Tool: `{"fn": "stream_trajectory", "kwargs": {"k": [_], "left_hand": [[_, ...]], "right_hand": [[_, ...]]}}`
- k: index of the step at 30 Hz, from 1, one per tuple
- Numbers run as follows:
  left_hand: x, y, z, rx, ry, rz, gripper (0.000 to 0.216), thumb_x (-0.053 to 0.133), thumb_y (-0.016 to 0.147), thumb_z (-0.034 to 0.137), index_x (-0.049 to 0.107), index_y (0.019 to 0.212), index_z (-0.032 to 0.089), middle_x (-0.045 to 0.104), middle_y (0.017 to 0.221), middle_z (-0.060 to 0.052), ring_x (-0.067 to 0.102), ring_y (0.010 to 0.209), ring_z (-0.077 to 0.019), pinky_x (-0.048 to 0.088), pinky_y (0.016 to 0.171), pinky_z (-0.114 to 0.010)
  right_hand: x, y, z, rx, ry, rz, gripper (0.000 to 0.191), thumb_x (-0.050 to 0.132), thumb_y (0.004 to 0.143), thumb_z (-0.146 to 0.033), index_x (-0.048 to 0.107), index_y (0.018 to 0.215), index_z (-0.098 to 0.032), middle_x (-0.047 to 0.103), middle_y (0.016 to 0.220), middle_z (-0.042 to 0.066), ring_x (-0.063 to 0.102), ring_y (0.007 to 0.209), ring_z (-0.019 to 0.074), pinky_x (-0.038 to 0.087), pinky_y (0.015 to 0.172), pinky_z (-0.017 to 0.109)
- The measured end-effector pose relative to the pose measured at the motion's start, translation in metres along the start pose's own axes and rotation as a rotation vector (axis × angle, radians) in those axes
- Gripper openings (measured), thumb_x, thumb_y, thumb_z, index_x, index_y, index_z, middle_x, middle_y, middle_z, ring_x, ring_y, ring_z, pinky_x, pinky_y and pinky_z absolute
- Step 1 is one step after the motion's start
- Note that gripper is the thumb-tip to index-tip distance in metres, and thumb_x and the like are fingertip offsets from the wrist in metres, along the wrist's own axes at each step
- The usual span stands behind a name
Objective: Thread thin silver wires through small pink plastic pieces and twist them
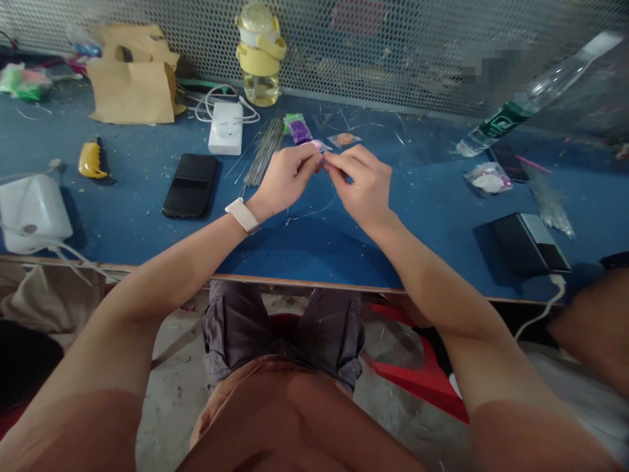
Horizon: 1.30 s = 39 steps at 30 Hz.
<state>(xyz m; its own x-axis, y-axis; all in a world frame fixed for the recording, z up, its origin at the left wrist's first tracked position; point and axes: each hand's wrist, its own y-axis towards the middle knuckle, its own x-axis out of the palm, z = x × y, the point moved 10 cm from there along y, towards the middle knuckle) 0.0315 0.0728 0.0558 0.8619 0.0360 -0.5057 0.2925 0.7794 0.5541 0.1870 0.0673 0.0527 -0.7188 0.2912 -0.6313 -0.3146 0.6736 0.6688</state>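
My left hand [289,176] and my right hand [362,185] meet fingertip to fingertip above the blue table, each closed in a pinch. What lies between the fingers is too small to make out. A thin wire [314,213] curves over the table beneath them, its upper end close to my right fingers. Just behind the fingertips shows a pink piece [317,143], partly hidden. Beyond it are a purple packet [299,130], a green packet [289,119] and an orange lump in clear wrap [343,139]. A bundle of thin grey wires [265,152] lies beside my left hand.
Left on the blue table [132,190] are a black phone [190,185], a white charger [226,128], a yellow cutter [92,160] and a paper bag [132,92]. A yellow-lidded bottle [260,59] stands behind. Rightward are a water bottle [521,111] and a power bank [531,244]. Another person's arm [594,328] is far right.
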Motion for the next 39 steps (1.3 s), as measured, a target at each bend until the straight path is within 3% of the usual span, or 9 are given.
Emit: {"fn": "stream_trajectory", "kwargs": {"k": [7,13,19,23,27,39], "left_hand": [[-0.001,-0.001,0.002,0.029,0.047,-0.009,0.038,0.055,0.120,0.045,0.066,0.088,0.026,0.064,0.069,-0.002,0.067,0.074,-0.0210,0.051,0.072,-0.036],[-0.002,-0.002,0.001,-0.041,-0.014,0.039,0.041,0.052,0.122,0.050,0.066,0.091,0.026,0.062,0.068,-0.001,0.068,0.071,-0.0200,0.052,0.069,-0.034],[0.010,0.000,-0.008,-0.116,-0.197,-0.056,0.049,0.048,0.123,0.058,0.062,0.089,0.026,0.054,0.062,0.002,0.056,0.054,-0.0157,0.051,0.057,-0.032],[0.019,0.000,-0.012,-0.204,-0.336,-0.154,0.055,0.048,0.121,0.069,0.059,0.089,0.026,0.041,0.060,0.006,0.046,0.050,-0.0135,0.047,0.051,-0.030],[0.020,-0.003,-0.011,-0.255,-0.390,-0.185,0.057,0.051,0.119,0.074,0.060,0.089,0.026,0.038,0.058,0.007,0.045,0.047,-0.0128,0.043,0.046,-0.029],[0.023,-0.002,-0.014,-0.298,-0.475,-0.170,0.052,0.057,0.120,0.065,0.058,0.087,0.025,0.035,0.055,0.009,0.035,0.042,-0.0093,0.031,0.040,-0.024]], "right_hand": [[0.000,0.001,-0.002,-0.026,-0.006,0.005,0.035,0.055,0.121,-0.047,0.086,0.130,-0.033,0.081,0.114,0.009,0.081,0.115,0.0296,0.068,0.105,0.049],[-0.012,0.003,-0.002,-0.002,-0.004,0.062,0.039,0.055,0.121,-0.057,0.088,0.126,-0.036,0.083,0.113,0.008,0.082,0.112,0.0297,0.069,0.106,0.051],[-0.010,0.004,-0.002,-0.056,-0.073,0.040,0.044,0.047,0.123,-0.056,0.087,0.125,-0.039,0.080,0.104,0.007,0.081,0.118,0.0308,0.066,0.115,0.057],[-0.009,0.006,0.000,-0.080,-0.070,0.035,0.041,0.049,0.122,-0.054,0.087,0.126,-0.039,0.079,0.106,0.008,0.079,0.119,0.0317,0.065,0.115,0.060],[-0.010,0.007,0.001,-0.080,-0.046,0.034,0.039,0.053,0.121,-0.055,0.087,0.124,-0.038,0.080,0.110,0.007,0.078,0.121,0.0332,0.062,0.119,0.064],[-0.005,0.004,0.002,-0.132,0.011,0.058,0.039,0.055,0.120,-0.059,0.086,0.125,-0.035,0.084,0.117,0.006,0.081,0.119,0.0312,0.060,0.123,0.065]]}}
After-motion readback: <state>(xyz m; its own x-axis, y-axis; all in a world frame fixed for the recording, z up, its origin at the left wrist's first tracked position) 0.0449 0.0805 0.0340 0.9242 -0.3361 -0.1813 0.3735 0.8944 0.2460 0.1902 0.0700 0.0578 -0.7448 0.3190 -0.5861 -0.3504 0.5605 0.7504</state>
